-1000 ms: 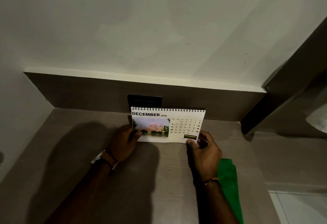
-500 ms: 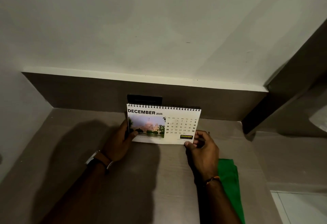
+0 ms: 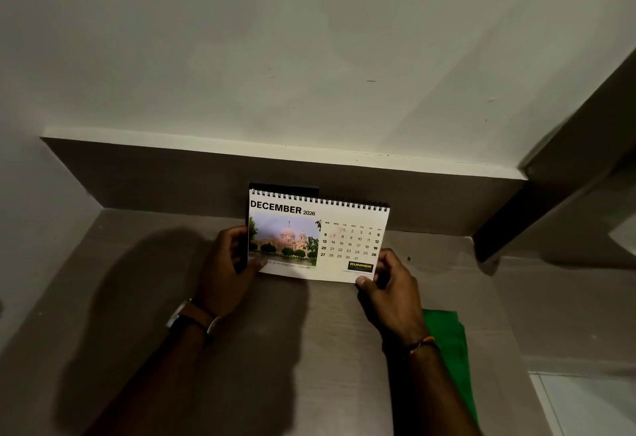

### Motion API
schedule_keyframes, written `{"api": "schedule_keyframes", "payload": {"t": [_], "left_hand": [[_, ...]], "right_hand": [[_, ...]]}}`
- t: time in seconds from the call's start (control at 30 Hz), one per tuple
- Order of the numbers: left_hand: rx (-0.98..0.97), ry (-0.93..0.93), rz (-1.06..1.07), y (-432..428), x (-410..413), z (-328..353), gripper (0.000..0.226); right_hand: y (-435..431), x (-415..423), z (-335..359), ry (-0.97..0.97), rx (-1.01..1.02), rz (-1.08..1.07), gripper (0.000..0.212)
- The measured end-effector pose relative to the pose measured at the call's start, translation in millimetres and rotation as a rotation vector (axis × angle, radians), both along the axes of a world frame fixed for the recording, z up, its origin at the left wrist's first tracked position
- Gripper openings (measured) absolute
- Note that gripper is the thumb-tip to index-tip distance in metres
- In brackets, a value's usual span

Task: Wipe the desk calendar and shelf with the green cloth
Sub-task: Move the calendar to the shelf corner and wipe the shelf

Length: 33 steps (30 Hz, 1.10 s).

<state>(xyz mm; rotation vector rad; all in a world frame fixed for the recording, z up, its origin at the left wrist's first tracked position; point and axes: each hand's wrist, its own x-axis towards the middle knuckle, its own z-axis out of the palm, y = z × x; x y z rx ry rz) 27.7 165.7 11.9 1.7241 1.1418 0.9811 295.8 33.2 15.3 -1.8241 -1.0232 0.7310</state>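
Observation:
A spiral-bound desk calendar (image 3: 318,237) showing DECEMBER 2026 is held up over the back of the grey shelf (image 3: 137,298), tilted slightly. My left hand (image 3: 227,272) grips its left edge, thumb on the front. My right hand (image 3: 390,292) pinches its lower right corner. The green cloth (image 3: 451,346) lies flat on the shelf to the right, partly hidden behind my right forearm, and neither hand touches it.
A dark switch plate (image 3: 285,187) sits on the brown back panel just behind the calendar's top. A white wall rises above. A dark upright panel (image 3: 509,229) bounds the shelf on the right, with pale floor tiles (image 3: 585,404) beyond its right edge.
Both hands have lifted the calendar off the shelf and shifted it a little to the left. The green cloth has stayed where it was.

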Motion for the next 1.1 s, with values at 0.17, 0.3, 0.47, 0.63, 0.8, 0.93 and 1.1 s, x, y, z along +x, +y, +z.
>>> {"api": "schedule_keyframes", "payload": {"t": [0.17,0.3,0.47,0.63,0.8,0.93,1.1], "left_hand": [[0.084,0.109,0.023,-3.7,3.7,4.6,0.042],[0.002,0.106,-0.025,-2.3,1.5,8.2,0.05],[0.018,0.246,-0.077,5.8,-22.2,15.1,0.047],[0.082,0.395,0.004,8.7,-60.5,17.8,0.038],[0.166,0.556,0.19,6.0,-109.4,23.4,0.041],[0.119,0.514,0.321,2.3,-137.3,26.2,0.044],[0.142,0.381,0.403,0.0,-162.0,34.6,0.053]], "right_hand": [[2.6,-2.3,9.3,-0.088,-0.074,0.075,0.052],[15.0,-3.6,16.0,-0.161,-0.116,0.145,0.051],[28.1,-22.1,11.1,-0.323,-0.183,0.152,0.042],[42.8,-56.1,8.3,-0.306,-0.186,0.227,0.042],[65.4,-102.5,12.3,-0.268,-0.177,0.339,0.044],[80.8,-143.8,13.9,-0.251,-0.207,0.401,0.043],[96.3,-189.0,11.7,-0.183,-0.24,0.436,0.045]]}}
